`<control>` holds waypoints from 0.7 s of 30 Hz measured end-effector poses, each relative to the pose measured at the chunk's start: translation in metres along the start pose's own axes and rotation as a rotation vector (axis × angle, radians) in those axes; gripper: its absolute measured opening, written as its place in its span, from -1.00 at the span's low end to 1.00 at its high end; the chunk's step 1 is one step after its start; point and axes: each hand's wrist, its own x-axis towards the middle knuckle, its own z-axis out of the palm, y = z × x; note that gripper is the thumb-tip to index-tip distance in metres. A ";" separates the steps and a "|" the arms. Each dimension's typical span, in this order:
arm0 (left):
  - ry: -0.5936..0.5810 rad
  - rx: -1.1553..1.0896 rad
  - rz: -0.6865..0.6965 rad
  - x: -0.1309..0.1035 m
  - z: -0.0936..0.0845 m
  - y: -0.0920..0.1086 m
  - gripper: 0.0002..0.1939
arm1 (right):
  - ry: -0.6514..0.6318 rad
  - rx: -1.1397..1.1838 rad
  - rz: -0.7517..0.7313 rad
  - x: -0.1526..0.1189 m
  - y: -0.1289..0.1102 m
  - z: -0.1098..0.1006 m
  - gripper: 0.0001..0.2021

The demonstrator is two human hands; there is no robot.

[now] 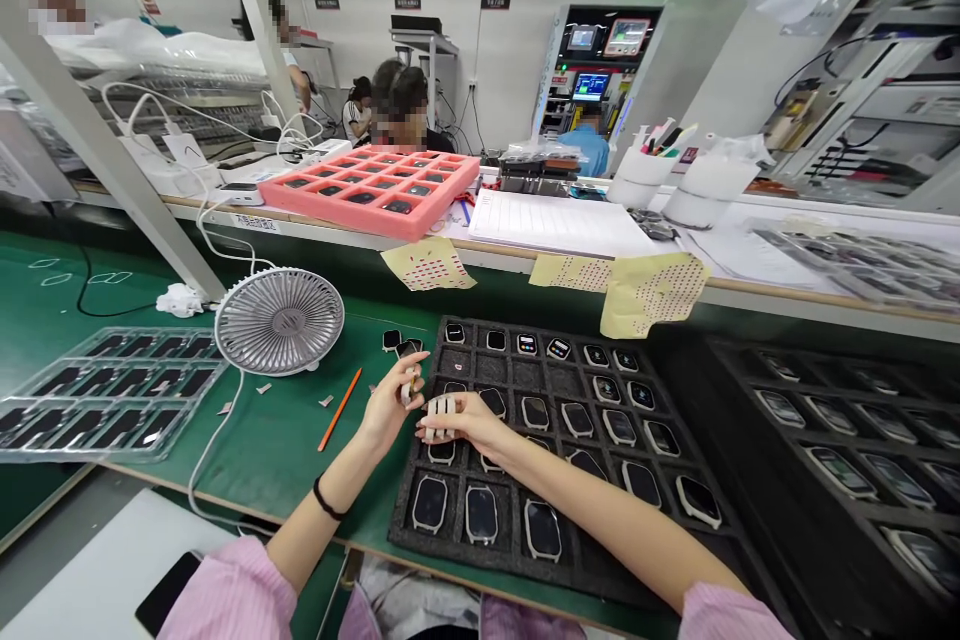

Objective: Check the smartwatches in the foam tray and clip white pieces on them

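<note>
My left hand is at the left edge of the black foam tray, its fingers curled in. White covers wrap some fingertips, and whatever lies between them is too small to make out. Close beside it, over the tray's left side, my right hand has its covered fingers bent and pressed together; anything in them is hidden. Square watches with dark screens sit in the tray's compartments, such as a light-framed watch in the front row. Just beyond my left fingers are two small dark watch-like pieces, one being a black square.
An orange stick and a round white fan are on the green table, left of the tray. Farther left lies a clear tray of black parts. A second dark watch tray stands right. A pink foam tray rests on the shelf.
</note>
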 end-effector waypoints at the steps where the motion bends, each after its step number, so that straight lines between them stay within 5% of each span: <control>1: -0.003 0.012 0.024 0.000 0.003 -0.002 -0.67 | 0.000 -0.005 -0.008 -0.001 0.000 0.000 -0.57; 21: 0.039 0.100 0.149 0.005 0.019 -0.009 -0.71 | 0.072 -0.020 -0.072 -0.003 -0.007 0.000 -0.54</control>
